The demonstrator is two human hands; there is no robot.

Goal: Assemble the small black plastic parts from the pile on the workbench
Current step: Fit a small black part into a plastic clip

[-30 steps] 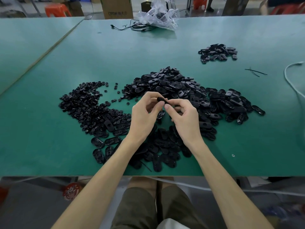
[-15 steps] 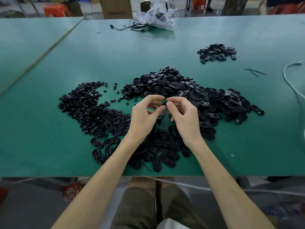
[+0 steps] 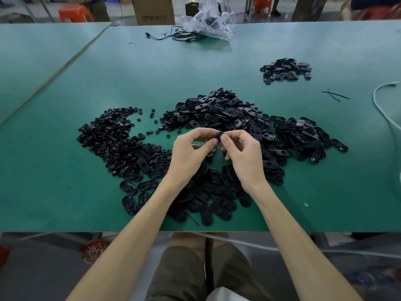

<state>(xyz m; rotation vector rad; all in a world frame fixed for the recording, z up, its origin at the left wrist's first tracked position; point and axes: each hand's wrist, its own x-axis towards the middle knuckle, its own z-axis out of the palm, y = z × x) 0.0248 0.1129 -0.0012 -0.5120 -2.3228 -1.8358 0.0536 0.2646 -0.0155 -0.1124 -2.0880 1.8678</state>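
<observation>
Above the middle of the green workbench, my left hand and my right hand meet fingertip to fingertip. Between them they pinch one small black plastic part, mostly hidden by thumbs and forefingers. Behind and under the hands spreads a big pile of black oval parts. A second heap of small round black pieces lies to the left. A small separate group of black parts sits at the far right.
A crumpled clear plastic bag and black cables lie at the table's far edge. Thin black ties and a white cable are at the right. A cardboard box stands behind the table.
Both hands have closed in around the small part and sunk a little nearer the pile. The piles have not moved.
</observation>
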